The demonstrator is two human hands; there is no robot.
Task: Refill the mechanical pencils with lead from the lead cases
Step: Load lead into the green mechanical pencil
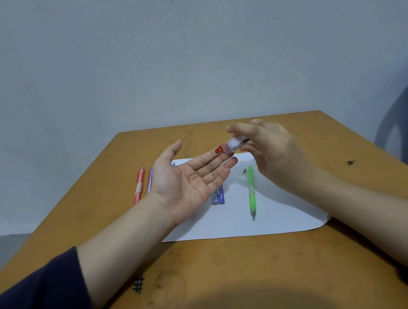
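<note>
Nearest me, the dark left sleeve point(33, 300) is lying over the table point(233, 275), and I am seeing the left hand point(188, 182) hovering palm up with straight, spread fingers above the white paper point(277, 212). The right hand point(277, 153) is pinching a clear lead case point(234, 145), tilting its red-capped end down at the left fingertips, though I cannot tell whether they are touching. The green pencil point(251, 192) is lying on the paper between the hands, the blue lead cases point(218, 196) are peeking out beside the left palm, and the pink pencil point(139, 188) and purple pencil point(149, 181) are resting on the table left of that wrist.
</note>
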